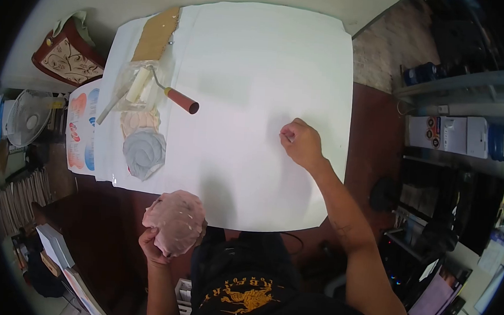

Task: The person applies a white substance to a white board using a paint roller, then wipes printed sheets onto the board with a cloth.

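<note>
My left hand (153,247) grips a pink rounded bundle (176,222) with a wrinkled, soft-looking surface, held up at the near left edge of the table. Thumb and fingers lie along its lower left side, and the rest of the hand is behind it. Over the right part of the white-covered table (251,175), my right hand (302,143) has its fingers pinched together; I cannot tell what is between them. On the left side of the table sits a grey folded bundle (144,152), against a beige wavy-edged piece (141,122).
A paint roller (180,100) with a red-brown handle rests on clear plastic packaging (150,96). Beyond it lies torn cardboard (155,33). Left of the table are a patterned chair back (71,54) and a fan (29,119); shelves (458,86) stand to the right.
</note>
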{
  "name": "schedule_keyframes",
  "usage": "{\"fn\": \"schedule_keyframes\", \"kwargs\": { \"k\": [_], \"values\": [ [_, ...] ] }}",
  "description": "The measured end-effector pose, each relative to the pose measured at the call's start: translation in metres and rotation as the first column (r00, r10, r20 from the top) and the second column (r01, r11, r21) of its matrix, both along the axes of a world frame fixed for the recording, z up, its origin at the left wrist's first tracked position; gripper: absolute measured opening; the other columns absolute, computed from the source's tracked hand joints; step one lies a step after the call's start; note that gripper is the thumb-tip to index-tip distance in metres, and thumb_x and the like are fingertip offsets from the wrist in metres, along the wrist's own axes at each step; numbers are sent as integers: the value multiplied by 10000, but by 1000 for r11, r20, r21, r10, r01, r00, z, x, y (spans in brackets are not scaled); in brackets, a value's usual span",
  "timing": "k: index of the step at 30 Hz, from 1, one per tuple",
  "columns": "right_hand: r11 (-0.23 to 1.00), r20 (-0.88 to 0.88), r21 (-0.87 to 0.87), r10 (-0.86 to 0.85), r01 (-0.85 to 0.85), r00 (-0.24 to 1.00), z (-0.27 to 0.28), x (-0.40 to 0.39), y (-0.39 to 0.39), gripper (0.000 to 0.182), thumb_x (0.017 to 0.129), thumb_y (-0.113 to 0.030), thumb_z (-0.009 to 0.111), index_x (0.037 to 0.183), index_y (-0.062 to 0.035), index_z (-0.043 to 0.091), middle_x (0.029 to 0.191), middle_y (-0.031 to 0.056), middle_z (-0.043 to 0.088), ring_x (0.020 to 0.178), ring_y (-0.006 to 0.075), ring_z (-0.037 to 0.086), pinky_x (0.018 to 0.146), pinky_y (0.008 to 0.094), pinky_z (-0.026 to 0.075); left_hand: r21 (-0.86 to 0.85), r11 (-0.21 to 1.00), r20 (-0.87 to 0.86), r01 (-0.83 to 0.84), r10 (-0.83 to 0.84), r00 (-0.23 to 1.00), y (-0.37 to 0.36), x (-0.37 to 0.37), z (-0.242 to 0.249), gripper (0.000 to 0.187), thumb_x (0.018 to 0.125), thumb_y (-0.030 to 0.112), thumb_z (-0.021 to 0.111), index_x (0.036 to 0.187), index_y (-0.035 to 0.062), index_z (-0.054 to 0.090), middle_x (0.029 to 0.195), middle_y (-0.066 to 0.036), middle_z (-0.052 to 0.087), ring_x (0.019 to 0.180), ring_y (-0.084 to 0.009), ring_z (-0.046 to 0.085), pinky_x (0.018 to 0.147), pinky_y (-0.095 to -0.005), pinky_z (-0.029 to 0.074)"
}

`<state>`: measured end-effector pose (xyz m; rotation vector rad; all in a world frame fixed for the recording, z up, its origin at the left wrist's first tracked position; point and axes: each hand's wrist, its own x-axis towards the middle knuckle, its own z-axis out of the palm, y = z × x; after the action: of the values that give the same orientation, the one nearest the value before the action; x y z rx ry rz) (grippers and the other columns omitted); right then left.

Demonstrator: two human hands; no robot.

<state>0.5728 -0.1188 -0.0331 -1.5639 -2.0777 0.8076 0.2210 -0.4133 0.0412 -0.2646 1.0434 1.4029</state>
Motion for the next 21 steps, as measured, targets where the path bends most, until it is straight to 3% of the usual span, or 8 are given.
{"fn": "schedule_keyframes", "kwargs": {
  "k": [5,9,12,16,19,21],
  "values": [
    [999,131,4,45,-45,990,-8,-8,0,64,772,-88,732,759,-58,677,818,58,633,675,262,635,641,366,528,34,999,18,9,-9,1000,7,3,1,684,794,197,630,1421,4,436,1357,-214,554,1219,-410,569,1049,-538,469],
    [983,-106,73,-161,169,981,-11,26,24,69,756,-96,758,793,-91,700,818,70,652,699,240,642,664,359,528,47,999,7,7,-8,1000,7,-2,2,684,792,195,636,1422,16,440,1362,-212,548,1224,-408,565,1041,-540,476],
    [925,33,106,-371,365,928,-1,65,57,40,793,-109,746,810,-80,725,824,60,676,715,202,659,658,348,532,3,1000,6,-10,10,1000,-2,-12,-6,689,786,194,645,1420,13,441,1356,-211,551,1223,-407,566,1038,-538,479],
    [942,160,98,-333,320,929,-6,88,79,50,807,-112,733,820,-64,726,848,50,700,719,207,673,678,344,545,25,1000,20,-5,4,1000,4,-9,-5,694,779,191,653,1416,11,445,1353,-210,555,1216,-406,571,1036,-535,482],
    [957,146,86,-288,278,946,-9,88,83,54,803,-98,727,828,-50,724,825,57,709,697,192,668,669,329,542,12,1000,30,1,-1,1000,6,-10,-6,701,774,189,654,1419,13,442,1356,-212,552,1220,-407,567,1039,-534,481],
    [967,57,-42,-251,253,966,-5,89,84,72,807,-98,727,844,-37,727,791,54,703,685,159,654,654,305,530,0,1000,17,14,-14,1000,8,-11,-7,709,771,184,649,1426,17,436,1365,-213,544,1231,-407,559,1044,-533,477]
  ]
}}
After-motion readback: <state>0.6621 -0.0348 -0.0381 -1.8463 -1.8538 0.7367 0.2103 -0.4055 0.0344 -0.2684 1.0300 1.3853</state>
